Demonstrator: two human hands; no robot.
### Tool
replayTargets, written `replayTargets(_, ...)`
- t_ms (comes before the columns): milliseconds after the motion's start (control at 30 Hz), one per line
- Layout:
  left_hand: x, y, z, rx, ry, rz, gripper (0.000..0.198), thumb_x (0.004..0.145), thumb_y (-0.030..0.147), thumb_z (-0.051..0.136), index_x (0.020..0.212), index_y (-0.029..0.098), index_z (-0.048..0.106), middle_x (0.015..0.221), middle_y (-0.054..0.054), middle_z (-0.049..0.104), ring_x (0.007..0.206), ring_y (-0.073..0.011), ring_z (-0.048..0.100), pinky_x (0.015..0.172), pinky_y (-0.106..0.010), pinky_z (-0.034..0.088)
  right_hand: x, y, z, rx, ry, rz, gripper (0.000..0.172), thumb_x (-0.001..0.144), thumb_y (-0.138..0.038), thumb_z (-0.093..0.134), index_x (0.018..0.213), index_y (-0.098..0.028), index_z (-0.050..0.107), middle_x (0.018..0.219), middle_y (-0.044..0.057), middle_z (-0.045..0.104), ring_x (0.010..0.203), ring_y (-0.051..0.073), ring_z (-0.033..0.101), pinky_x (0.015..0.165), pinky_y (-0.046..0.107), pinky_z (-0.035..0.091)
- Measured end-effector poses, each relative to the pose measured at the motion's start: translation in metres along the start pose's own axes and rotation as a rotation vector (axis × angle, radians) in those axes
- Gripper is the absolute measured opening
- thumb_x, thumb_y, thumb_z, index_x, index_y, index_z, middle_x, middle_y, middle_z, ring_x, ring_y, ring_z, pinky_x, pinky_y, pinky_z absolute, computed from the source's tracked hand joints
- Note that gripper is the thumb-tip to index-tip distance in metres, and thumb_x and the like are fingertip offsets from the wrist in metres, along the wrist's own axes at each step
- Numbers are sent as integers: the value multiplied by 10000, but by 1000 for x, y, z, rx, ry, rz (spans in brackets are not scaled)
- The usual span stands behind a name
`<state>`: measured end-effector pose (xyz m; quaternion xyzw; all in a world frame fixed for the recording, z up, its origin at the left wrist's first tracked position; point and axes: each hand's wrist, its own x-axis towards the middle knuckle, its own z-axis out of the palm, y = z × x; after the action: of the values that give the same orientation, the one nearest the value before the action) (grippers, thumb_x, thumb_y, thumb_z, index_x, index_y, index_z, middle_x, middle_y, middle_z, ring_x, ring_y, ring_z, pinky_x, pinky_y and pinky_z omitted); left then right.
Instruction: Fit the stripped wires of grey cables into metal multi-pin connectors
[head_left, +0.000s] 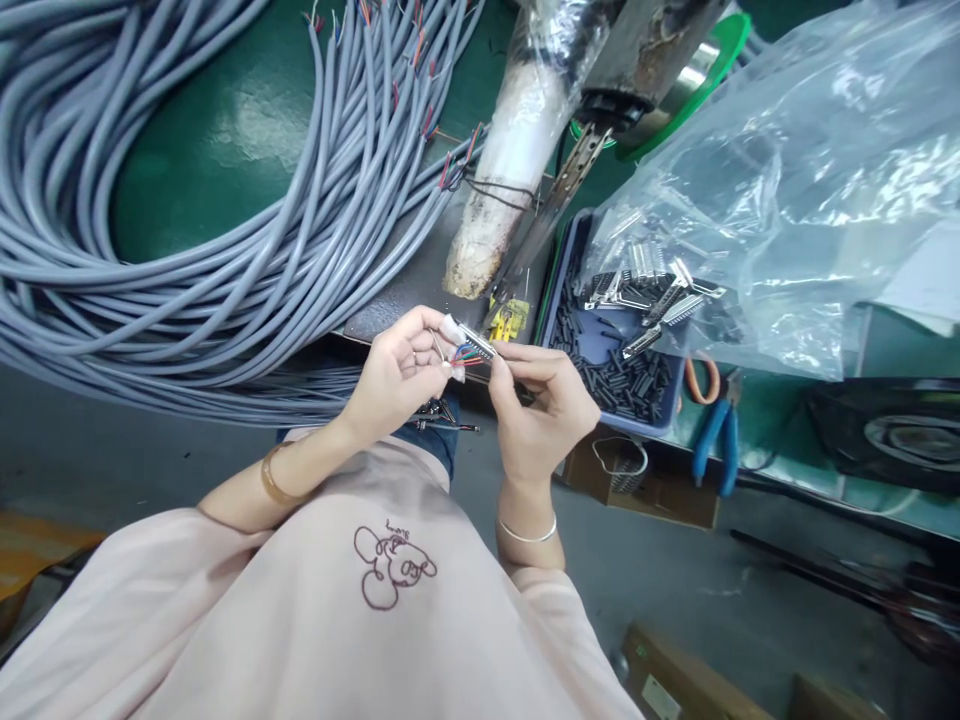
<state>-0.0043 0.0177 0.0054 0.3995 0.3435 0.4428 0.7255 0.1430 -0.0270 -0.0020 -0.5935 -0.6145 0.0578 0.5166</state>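
Your single head camera is facing forward and down over your pale-pink cloth shirt point(300, 620) onto the nearby green-topped bench point(217, 170).

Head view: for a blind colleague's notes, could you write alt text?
A person's left hand and right hand hold a connector and coloured wires. Gray cables lie at left; a bin and pliers sit at right.

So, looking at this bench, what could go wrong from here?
The fine coloured wires crowd together beside the connector between the left hand and the right hand, so some might be mixed up. The perforated metal tool, perhaps a soldering iron, points down toward both hands; if hot, it could burn a finger.
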Motion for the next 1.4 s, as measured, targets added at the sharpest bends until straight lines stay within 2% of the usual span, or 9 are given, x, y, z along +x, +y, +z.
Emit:
replayTargets(100, -4, -2, -4, -39, -29, -33, 249, 639, 105, 620, 877, 176, 597, 668, 38, 658, 483, -47, 508, 449, -157, 401, -2, -2, 0, 76, -62, 133, 162, 903, -171, 693, 776, -214, 604, 824, -14, 769, 772, 128, 765, 628, 214, 601)
replayTargets(200, -6, -4, -6, -23, -32, -66, 202, 636, 106, 612, 828, 164, 632, 645, 28, 654, 479, -52, 517, 458, -166, 413, -7, -4, -3, 94, 94, 103, 96, 933, -221, 673, 853, -212, 621, 818, -22, 763, 640, 107, 733, 532, 194, 555)
replayTargets(300, -8, -5, -7, -17, -31, -76, 183, 634, 114, 615, 805, 157, 663, 638, 23, 651, 473, -53, 514, 465, -177, 417, -12, -7, -9, 68, 217, 46, 73, 969, -252, 625, 916, -218, 663, 656, -73, 677, 396, 50, 548, 378, 168, 379)
replayTargets(467, -11, -9, -8, 4, -49, -79, 181, 642, 131, 622, 809, 158, 685, 604, 25, 623, 474, -65, 510, 479, -191, 421, -11, -16, -16, -75, -103, 115, 108, 916, -276, 670, 857, -205, 726, 527, -93, 514, 390, 44, 391, 390, 186, 314)
replayTargets(667, -10, -9, -6, -25, -57, -85, 169, 619, 127, 603, 773, 161, 665, 569, 46, 585, 464, -60, 493, 472, -187, 413, -8, -25, -14, -159, -168, -37, 135, 890, -159, 651, 766, -212, 654, 515, -115, 459, 396, 31, 352, 415, 186, 283)
replayTargets(867, -6, -7, -8, -135, -77, -112, 85, 600, 145, 650, 670, 161, 606, 606, 24, 611, 459, -59, 493, 436, -186, 372, -15, -22, -16, -159, -298, -310, 118, 905, -140, 647, 820, -221, 663, 520, -105, 535, 433, 46, 467, 492, 187, 393)
replayTargets(1100, -8, -7, -16, -218, -111, -135, 59, 534, 145, 625, 592, 153, 618, 670, -30, 671, 429, -71, 491, 409, -217, 319, -21, -7, -15, 160, 362, -142, 272, 951, -204, 608, 1199, -307, 651, 663, -85, 642, 401, 81, 540, 347, 201, 373)
replayTargets(1233, -10, -6, -18, -232, -115, -146, 65, 533, 169, 653, 593, 153, 637, 696, -35, 678, 425, -77, 503, 411, -234, 329, -25, -3, -15, 79, 272, -143, 248, 945, -129, 625, 1159, -252, 646, 839, -32, 778, 622, 145, 752, 569, 282, 645)
replayTargets(1400, -9, -8, -20, -241, -158, -107, 209, 598, 248, 807, 651, 146, 633, 749, -30, 672, 446, -70, 525, 415, -221, 370, -30, -9, -17, -75, 42, -323, 171, 877, -111, 722, 967, -239, 651, 889, -2, 810, 779, 158, 791, 716, 277, 662)
